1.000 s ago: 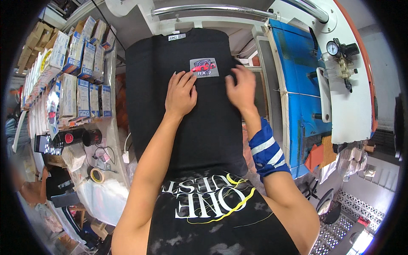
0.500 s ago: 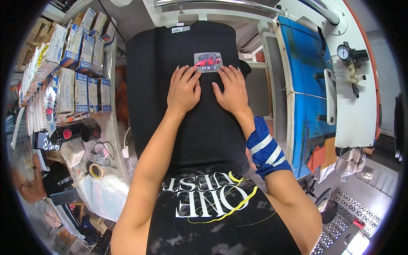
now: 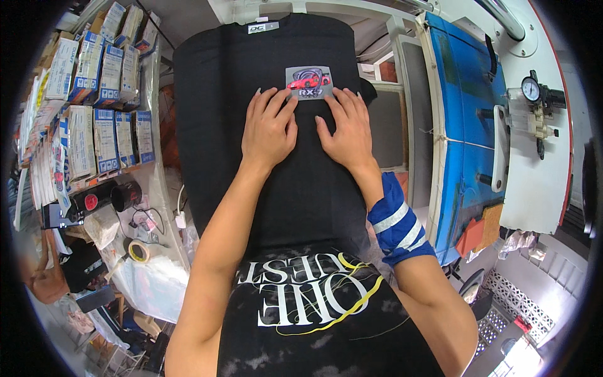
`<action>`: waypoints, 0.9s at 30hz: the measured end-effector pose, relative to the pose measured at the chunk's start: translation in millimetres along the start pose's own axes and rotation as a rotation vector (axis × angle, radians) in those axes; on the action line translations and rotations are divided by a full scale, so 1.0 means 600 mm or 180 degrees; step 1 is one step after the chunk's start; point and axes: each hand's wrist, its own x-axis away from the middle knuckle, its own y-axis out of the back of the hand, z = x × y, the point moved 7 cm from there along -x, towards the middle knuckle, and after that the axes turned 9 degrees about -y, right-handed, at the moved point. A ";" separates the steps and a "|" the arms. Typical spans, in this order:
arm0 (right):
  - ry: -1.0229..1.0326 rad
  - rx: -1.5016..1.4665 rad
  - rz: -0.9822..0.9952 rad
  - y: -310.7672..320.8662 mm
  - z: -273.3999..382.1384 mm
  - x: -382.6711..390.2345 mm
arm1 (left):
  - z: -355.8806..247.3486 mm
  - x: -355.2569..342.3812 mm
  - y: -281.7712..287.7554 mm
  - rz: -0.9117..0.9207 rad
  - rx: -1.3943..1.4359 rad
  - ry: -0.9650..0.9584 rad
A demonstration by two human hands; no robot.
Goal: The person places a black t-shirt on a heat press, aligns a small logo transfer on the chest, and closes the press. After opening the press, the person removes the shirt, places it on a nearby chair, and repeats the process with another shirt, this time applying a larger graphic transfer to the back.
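Note:
A black T-shirt (image 3: 210, 107) lies flat, its collar at the far end with a small label (image 3: 262, 28) there. On its chest, right of the middle, sits a rectangular transfer film (image 3: 309, 74) printed with a red car. My left hand (image 3: 270, 129) rests on the shirt with fingers stretched out, the index fingertip at the film's near left corner. Fingers of my right hand (image 3: 347, 129) are extended too, the tips at the near right corner, thumb apart on the fabric. Both palms face down, and neither hand grasps anything.
Left stands a shelf of cardboard boxes (image 3: 81, 135), with a tape roll (image 3: 139, 251) on a plastic-covered table below. At right is a blue-covered press part (image 3: 468, 125) beside a white machine panel carrying a pressure gauge (image 3: 531, 88). A blue striped cloth (image 3: 402, 220) wraps my right arm.
The view has shifted a little, so the shirt and film appear slightly larger and higher. Both hands keep to the film's near corners, with hardly any finger movement.

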 end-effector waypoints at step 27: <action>-0.0158 -0.0611 -0.0889 0.212 0.018 0.004 | 0.064 -0.005 0.008 0.0085 0.0197 0.0917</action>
